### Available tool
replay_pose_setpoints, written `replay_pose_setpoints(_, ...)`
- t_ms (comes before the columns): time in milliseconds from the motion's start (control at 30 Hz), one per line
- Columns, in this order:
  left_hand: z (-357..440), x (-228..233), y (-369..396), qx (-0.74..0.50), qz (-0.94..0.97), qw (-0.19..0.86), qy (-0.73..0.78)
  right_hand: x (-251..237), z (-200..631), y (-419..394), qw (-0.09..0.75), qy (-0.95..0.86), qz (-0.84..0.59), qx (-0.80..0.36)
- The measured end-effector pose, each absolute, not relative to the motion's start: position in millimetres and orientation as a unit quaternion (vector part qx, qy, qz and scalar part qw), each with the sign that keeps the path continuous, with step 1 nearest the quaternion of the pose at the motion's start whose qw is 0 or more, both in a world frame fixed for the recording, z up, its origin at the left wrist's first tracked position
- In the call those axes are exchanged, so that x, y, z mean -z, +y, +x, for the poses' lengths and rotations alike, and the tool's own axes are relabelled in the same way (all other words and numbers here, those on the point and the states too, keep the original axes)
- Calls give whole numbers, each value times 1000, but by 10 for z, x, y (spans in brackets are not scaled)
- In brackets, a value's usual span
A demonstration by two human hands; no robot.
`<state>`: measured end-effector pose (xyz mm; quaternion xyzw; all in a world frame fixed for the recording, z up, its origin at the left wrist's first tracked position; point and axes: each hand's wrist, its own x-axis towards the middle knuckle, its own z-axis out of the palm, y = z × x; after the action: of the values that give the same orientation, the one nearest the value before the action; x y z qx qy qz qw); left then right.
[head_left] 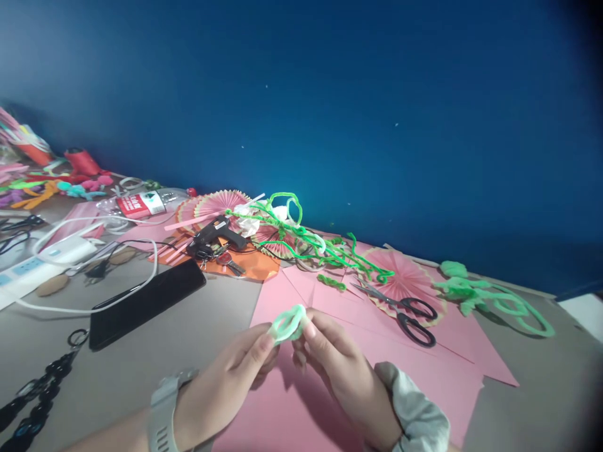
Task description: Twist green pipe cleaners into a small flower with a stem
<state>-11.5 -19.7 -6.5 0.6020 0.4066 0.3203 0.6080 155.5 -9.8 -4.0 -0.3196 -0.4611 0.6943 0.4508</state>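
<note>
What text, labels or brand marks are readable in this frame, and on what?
Nothing can be read for certain.
Bottle, lying on its side: red and white label, lettering too blurred to read.
Power strip: small markings, too small to read.
Phone, glue gun, scissors: no lettering shows.

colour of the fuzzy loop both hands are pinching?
Pale mint green loop, pinched between left hand and right hand; head view.

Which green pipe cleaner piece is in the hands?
The pale green loop, pinched between left hand and right hand over the pink paper. The tangle and the shape lie untouched farther back.
</note>
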Motion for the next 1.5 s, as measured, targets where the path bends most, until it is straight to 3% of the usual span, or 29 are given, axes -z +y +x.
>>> replay_pose_setpoints(133,-108,214,-210,-332,510,713,347,104,1530,-136,436,-335,-201,-811)
replay_pose_setpoints(233,-106,321,-206,-328,451,776,295,143,1515,-156,415,-340,-158,-829)
replay_pose_setpoints(300,-112,313,-209,-312,472,764,311,180,1507,-144,412,-360,-151,-823)
replay_pose_setpoints(400,-129,186,-235,-310,579,610,444,207,1518,-87,433,-339,-194,-812)
replay_pose_setpoints(467,-135,82,-254,-316,637,492,502,170,1557,-41,459,-366,-270,-764)
replay_pose_setpoints(567,-131,-23,-252,-283,703,398,517,26,1665,3,457,-530,-396,-595)
replay_pose_setpoints(667,-119,-48,-217,-231,743,365,510,-151,1772,18,376,-714,-409,-425)
replay_pose_setpoints(767,-110,-25,-194,-202,782,332,488,-269,1824,31,265,-800,-398,-361)
replay_pose_setpoints(933,-103,20,-208,-167,826,267,467,-275,1820,53,211,-775,-409,-433)
replay_pose_setpoints(1233,-94,11,-191,-196,855,269,397,-6,1652,-7,342,-482,-324,-739)
replay_pose_setpoints(1500,-96,-17,-229,-271,807,323,413,-170,1752,23,331,-530,-286,-726)
